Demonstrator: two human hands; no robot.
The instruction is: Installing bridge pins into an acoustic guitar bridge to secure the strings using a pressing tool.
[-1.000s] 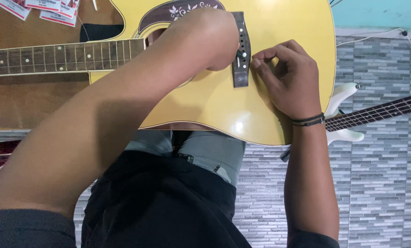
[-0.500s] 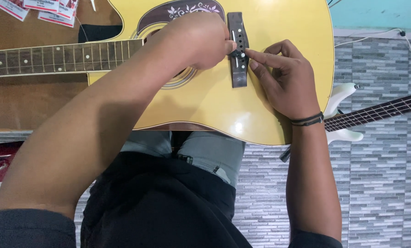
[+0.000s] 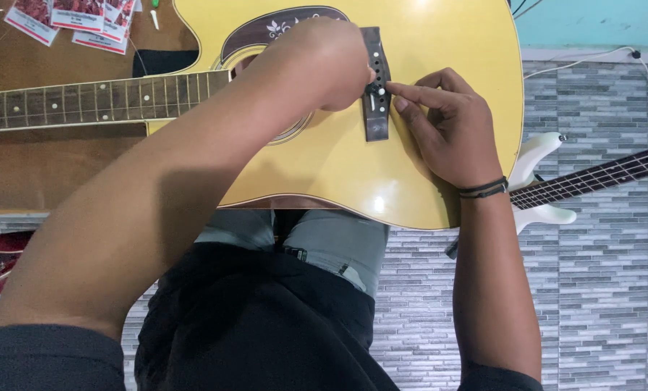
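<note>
Head view: a yellow guitar (image 3: 411,174) lies across the lap; the right hand (image 3: 447,134) pinches a pin at its dark bridge (image 3: 376,119), the left hand (image 3: 331,61) bunched beside, grip hidden. Seating the pin likely needs steady downward pressure.

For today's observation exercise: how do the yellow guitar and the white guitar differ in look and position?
The yellow guitar lies flat on the brown table under both hands; the white guitar sits beyond its edge, over the tiled floor, untouched. The yellow one shows nearly whole; the white one is mostly hidden. Both have dark, fretted necks.
</note>
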